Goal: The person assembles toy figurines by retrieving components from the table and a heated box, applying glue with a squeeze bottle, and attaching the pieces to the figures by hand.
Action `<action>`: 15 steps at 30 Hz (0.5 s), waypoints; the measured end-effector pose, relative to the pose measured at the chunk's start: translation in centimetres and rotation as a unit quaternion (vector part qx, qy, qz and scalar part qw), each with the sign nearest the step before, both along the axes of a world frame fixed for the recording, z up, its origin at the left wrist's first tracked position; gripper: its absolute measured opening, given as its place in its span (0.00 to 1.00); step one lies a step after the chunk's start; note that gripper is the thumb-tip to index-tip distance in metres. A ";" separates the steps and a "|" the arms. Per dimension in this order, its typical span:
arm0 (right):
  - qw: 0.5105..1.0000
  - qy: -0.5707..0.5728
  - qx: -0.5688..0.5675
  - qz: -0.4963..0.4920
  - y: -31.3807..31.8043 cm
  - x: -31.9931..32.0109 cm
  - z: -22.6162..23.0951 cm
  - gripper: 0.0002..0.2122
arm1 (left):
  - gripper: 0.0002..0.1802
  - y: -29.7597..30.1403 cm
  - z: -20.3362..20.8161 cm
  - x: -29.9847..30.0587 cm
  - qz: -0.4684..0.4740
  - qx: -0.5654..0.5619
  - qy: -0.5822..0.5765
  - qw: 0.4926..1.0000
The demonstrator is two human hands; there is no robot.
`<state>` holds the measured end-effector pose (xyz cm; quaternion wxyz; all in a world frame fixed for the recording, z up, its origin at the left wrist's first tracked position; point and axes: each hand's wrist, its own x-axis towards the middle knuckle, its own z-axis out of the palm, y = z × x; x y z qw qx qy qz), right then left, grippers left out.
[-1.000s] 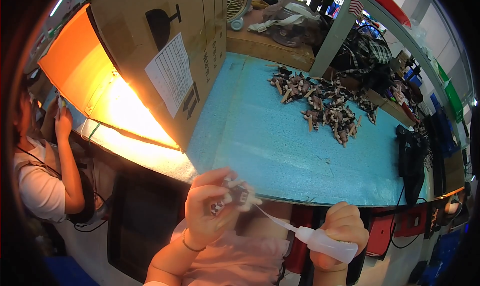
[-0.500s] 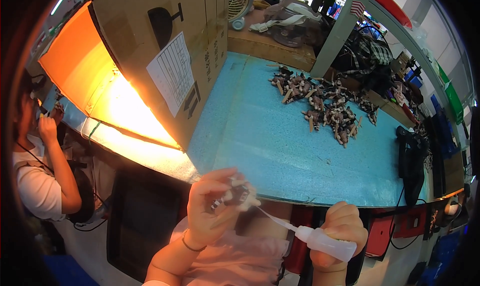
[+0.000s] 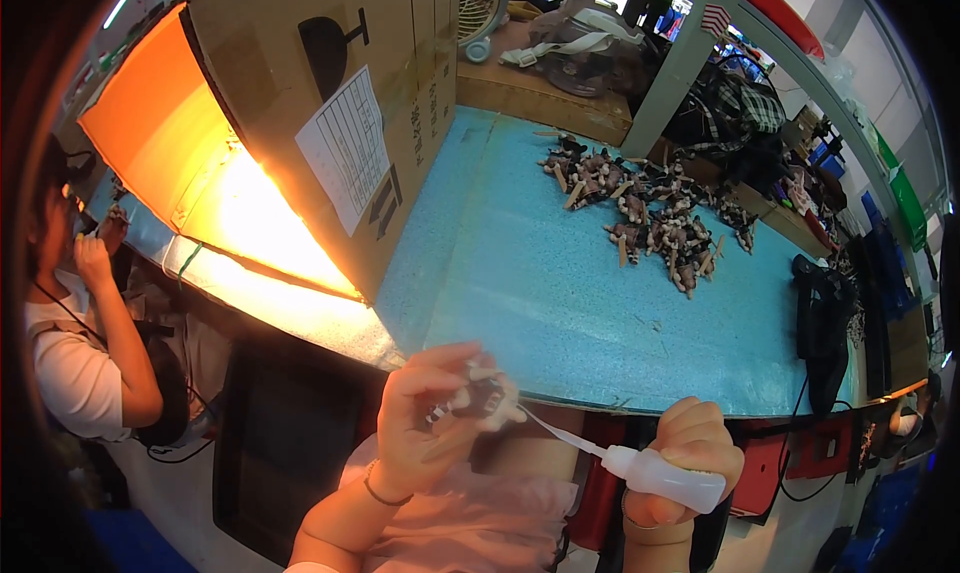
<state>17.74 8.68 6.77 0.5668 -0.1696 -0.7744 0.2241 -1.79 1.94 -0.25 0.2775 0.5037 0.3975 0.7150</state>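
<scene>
My left hand (image 3: 415, 413) pinches a small figurine (image 3: 484, 397) in dark and pale tones, with a striped part beside my fingers. My right hand (image 3: 690, 453) is wrapped round a white squeeze bottle (image 3: 665, 480) that has a long thin nozzle (image 3: 562, 433). The bottle lies tilted, its nozzle pointing up and left. The nozzle's tip is at or very near the figurine's right side; whether they touch I cannot tell. Both hands are just off the near edge of the blue table (image 3: 500, 303). Fingers hide part of the figurine.
Several similar figurines (image 3: 660, 213) with wooden sticks lie piled at the table's far right. A large cardboard box (image 3: 330, 103), lit orange inside, stands at left. A black object (image 3: 825, 323) sits at the right edge. Another person (image 3: 90, 353) sits at far left.
My right hand and the bottle have shifted slightly to the right. My left hand still holds the figurine in nearly the same place, turned a little.
</scene>
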 end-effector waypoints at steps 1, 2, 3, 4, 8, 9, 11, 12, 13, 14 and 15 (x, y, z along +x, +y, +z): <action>1.000 -0.008 0.007 -0.001 0.0 0.0 0.0 0.25 | 0.25 0.0 0.0 0.0 0.001 -0.001 0.003 1.000; 1.000 -0.008 0.007 -0.001 -0.1 0.1 0.0 0.25 | 0.25 0.0 0.1 0.0 0.001 -0.001 0.003 1.000; 1.000 -0.002 0.006 -0.001 -0.3 0.1 0.2 0.25 | 0.25 0.0 0.1 0.0 0.002 0.000 0.003 1.000; 1.000 0.005 0.005 -0.002 -0.4 0.1 0.2 0.25 | 0.25 0.0 0.1 0.0 0.003 0.002 0.002 1.000; 1.000 0.025 0.000 -0.011 -0.5 0.0 0.1 0.25 | 0.25 0.0 -0.2 0.0 0.011 0.003 0.013 1.000; 1.000 0.018 0.004 -0.009 -0.4 -0.1 0.1 0.25 | 0.25 0.0 -0.2 0.0 0.006 0.007 0.013 1.000; 1.000 0.011 0.007 -0.006 -0.5 -0.2 0.2 0.25 | 0.26 -0.1 -0.2 0.0 0.002 0.012 0.014 1.000; 1.000 0.003 0.009 -0.016 -0.5 -0.2 0.2 0.25 | 0.26 -0.1 -0.1 0.0 0.003 0.008 0.014 1.000; 1.000 -0.005 0.010 -0.026 -0.5 -0.2 0.1 0.25 | 0.26 -0.1 -0.1 0.1 0.005 0.003 0.014 1.000; 1.000 -0.005 0.010 -0.025 -0.5 -0.2 0.1 0.25 | 0.26 -0.1 -0.1 0.0 0.006 0.003 0.015 1.000; 0.999 -0.019 0.016 -0.024 -0.4 0.0 0.1 0.25 | 0.26 -0.1 -0.2 0.0 0.005 0.007 0.017 1.000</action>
